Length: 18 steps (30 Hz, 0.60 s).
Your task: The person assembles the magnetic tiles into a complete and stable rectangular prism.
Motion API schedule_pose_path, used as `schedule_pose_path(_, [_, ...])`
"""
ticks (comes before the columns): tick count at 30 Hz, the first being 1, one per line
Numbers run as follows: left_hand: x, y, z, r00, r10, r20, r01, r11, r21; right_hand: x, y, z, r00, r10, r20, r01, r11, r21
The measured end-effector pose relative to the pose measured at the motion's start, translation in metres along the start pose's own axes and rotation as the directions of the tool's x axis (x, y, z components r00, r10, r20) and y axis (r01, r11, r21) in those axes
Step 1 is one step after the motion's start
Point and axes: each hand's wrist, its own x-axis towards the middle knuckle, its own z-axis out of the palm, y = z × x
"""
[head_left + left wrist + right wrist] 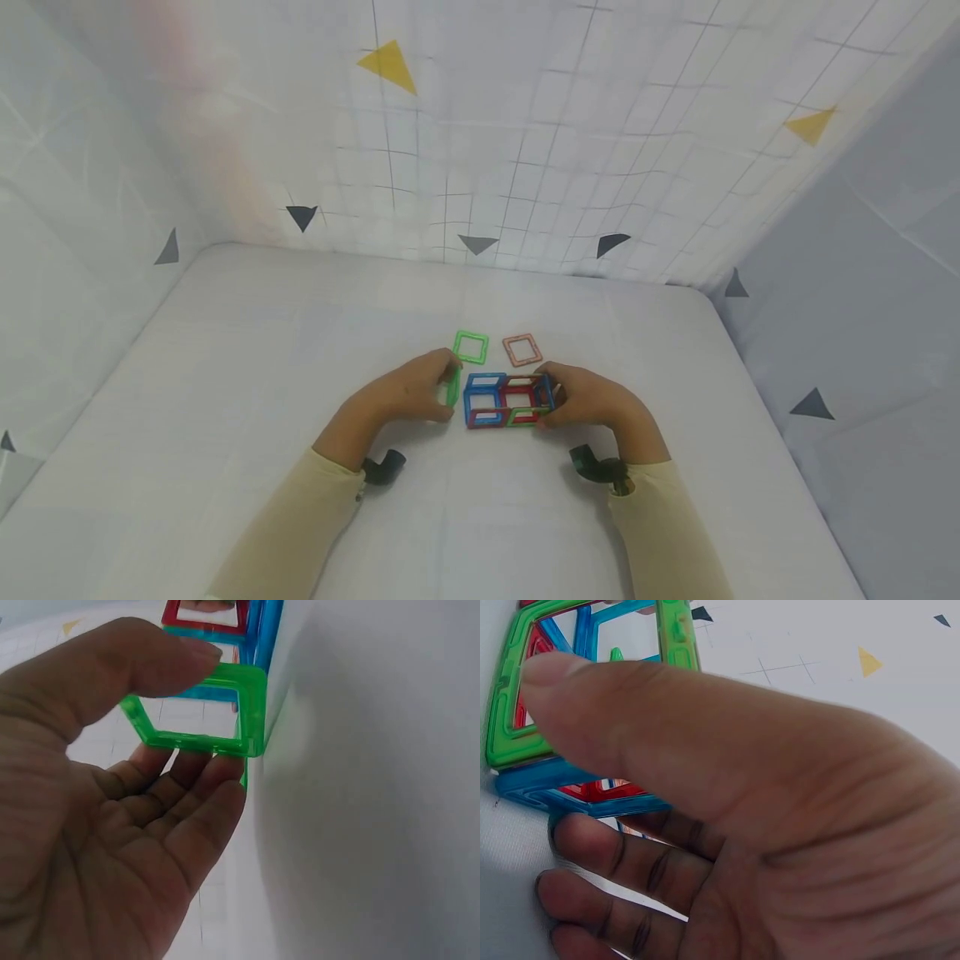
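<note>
My left hand [412,390] pinches a green square magnetic tile [255,712] between thumb and fingers. The tile stands on edge, a small gap left of a low box of joined magnetic tiles [504,412]. Blue, red and green frames make up the box's floor and walls. At its right end, my right hand [596,400] grips the walls. In the right wrist view, the thumb presses a green wall tile [502,746], above a blue end tile [532,784]; some fingertips are hidden behind the box.
Behind the box, a green square tile [472,334] and an orange-red square tile [517,337] lie flat on the white table [495,517]. White sheeting with grid lines and triangles [480,100] rises around the table's back and sides.
</note>
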Motion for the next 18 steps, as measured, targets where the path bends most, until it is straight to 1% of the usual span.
schedule_pose_path(5, [-0.0011,0.0049,0.0039,1.0,0.01,0.004,-0.01,1.0,-0.005,0.0002,0.0,0.0008,1.0,0.0,-0.006,0.0,1.0,-0.009])
schedule_pose_path(11, [-0.0037,0.0097,0.0054,0.999,0.03,0.015,-0.03,1.0,-0.007,0.0007,0.0016,0.0011,1.0,-0.007,-0.004,0.007,1.0,-0.003])
schedule_pose_path(18, [-0.0041,0.0109,0.0076,0.999,0.046,0.008,-0.046,0.999,-0.003,0.002,0.0033,0.0011,1.0,-0.008,0.001,0.008,1.0,0.006])
